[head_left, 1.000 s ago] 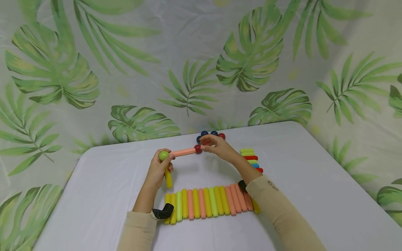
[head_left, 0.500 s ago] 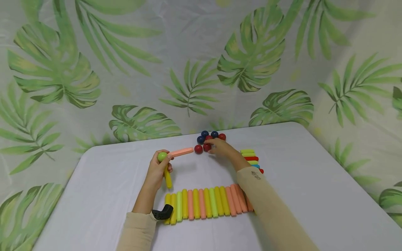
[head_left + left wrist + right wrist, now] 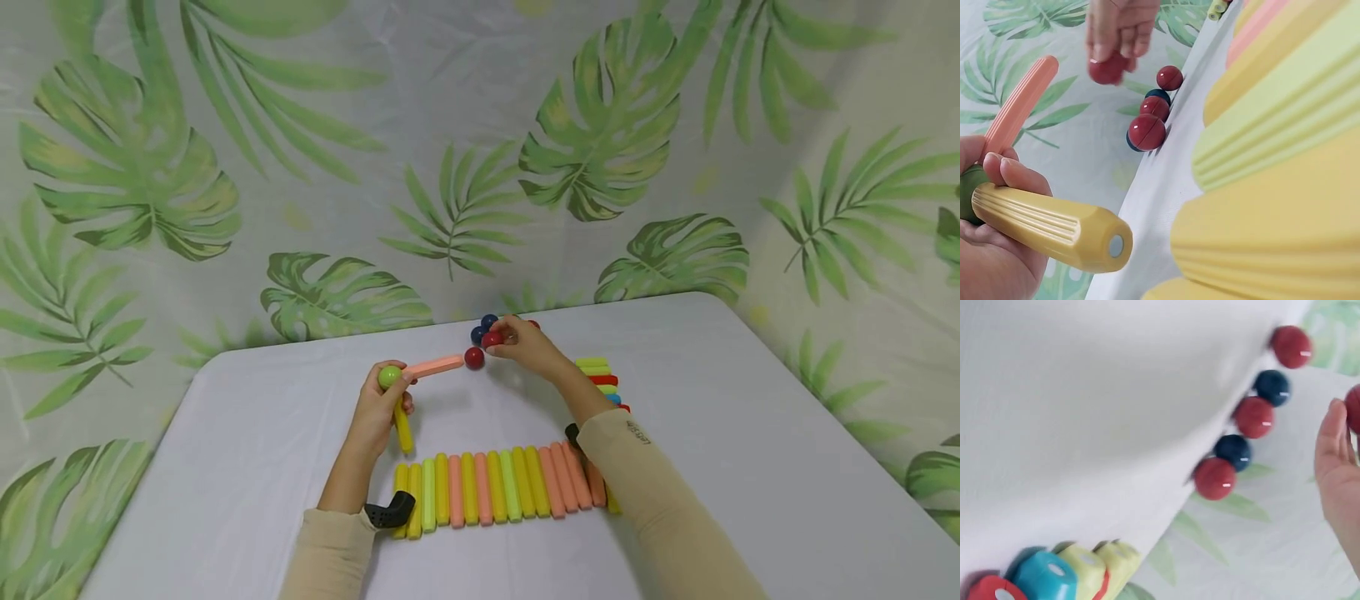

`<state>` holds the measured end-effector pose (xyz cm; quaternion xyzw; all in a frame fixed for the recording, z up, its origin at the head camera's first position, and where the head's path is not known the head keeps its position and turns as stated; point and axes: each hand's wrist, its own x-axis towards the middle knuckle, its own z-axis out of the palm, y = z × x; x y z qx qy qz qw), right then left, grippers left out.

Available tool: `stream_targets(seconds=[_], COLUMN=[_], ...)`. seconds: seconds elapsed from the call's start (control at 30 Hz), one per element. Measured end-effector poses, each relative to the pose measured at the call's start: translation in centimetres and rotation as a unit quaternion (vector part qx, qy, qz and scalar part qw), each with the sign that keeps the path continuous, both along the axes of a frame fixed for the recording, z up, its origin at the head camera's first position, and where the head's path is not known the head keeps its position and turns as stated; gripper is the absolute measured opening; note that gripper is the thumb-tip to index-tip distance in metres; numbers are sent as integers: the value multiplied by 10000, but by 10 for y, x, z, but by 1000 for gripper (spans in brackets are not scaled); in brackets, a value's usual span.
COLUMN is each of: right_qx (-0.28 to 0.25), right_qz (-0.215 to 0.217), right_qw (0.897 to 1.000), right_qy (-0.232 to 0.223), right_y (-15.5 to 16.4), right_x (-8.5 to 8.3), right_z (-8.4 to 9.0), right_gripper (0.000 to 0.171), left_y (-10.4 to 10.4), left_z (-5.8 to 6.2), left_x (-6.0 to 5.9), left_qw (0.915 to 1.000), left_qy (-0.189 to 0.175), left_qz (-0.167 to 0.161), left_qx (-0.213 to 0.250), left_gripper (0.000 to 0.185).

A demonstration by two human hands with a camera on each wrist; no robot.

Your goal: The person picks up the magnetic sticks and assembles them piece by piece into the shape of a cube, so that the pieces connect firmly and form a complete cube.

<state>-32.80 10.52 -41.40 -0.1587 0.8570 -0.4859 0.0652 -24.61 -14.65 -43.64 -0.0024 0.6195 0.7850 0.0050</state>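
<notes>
My left hand (image 3: pixel 371 414) grips a magnetic-looking construction: a green ball (image 3: pixel 389 377) with a yellow rod (image 3: pixel 1054 228) and a pink rod (image 3: pixel 437 365) coming off it. The yellow rod points down toward me, and the pink one points right. Between thumb and fingers of my right hand (image 3: pixel 531 347) is a red ball (image 3: pixel 492 340), raised above the table in the left wrist view. Just past the pink rod's tip, another red ball (image 3: pixel 474 358) rests on the white cloth.
Dark blue balls (image 3: pixel 489 321) and more red balls (image 3: pixel 1254 417) lie at the back, partly behind the right hand. A long row of yellow, green and pink rods (image 3: pixel 483 487) spans the front. Shorter coloured rods (image 3: pixel 592 363) sit right, partly under the right forearm.
My right hand has gone from the red ball by the pink rod's tip to the group behind, and has picked up another red ball. The left hand has barely moved.
</notes>
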Motion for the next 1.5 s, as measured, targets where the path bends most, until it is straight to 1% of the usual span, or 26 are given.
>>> stream_targets(seconds=[0.07,0.13,0.23,0.33,0.47,0.57,0.67,0.8,0.9,0.97,1.03,1.13,1.23,1.33,1.43,1.5], right_qx=[-548,-951,-1290,-1356,-1347,-1431,-1507,-1377,-1321,-1287,-1159,-755,-367,46,443,846], right_qz=[147,340,603,721,587,561,645,753,774,763,730,637,524,352,220,149], right_qw=[9983,9943,9883,9862,9868,9851,9831,9858,9875,9884,9905,9950,9979,9994,9987,9959], right_qy=[-128,-333,-546,-625,-675,-766,-820,-590,-368,-244,-80,122,100,0,-143,-277], right_y=[1,0,-1,-4,-6,-8,-8,-6,3,13,26,50,76,98,111,114], right_x=[6,12,20,27,33,34,35,36,42,50,61,81,102,122,140,149], right_z=[5,9,12,14,15,14,13,16,23,29,35,37,30,16,1,-8], right_gripper=[36,37,40,39,36,36,36,39,42,42,41,39,40,42,40,40], left_y=[0,0,0,1,2,3,4,4,3,3,2,2,1,1,1,1], left_z=[0,0,1,1,1,2,2,2,1,1,1,1,1,1,2,3], left_x=[0,1,1,1,1,1,0,1,1,1,0,0,0,0,0,0], left_qw=[10000,10000,10000,10000,9997,9991,9977,9949,9931,9918,9909,9903,9910,9920,9926,9926], left_qy=[1,5,11,-5,-42,-94,-60,96,140,133,119,109,116,114,112,111], left_qz=[25,48,49,-19,-64,35,173,316,312,293,271,319,373,381,381,399], left_qx=[-5,-1,-8,39,221,413,658,954,1120,1240,1312,1345,1278,1197,1150,1143], left_gripper=[27,28,30,32,32,31,28,23,20,20,19,18,20,22,23,24])
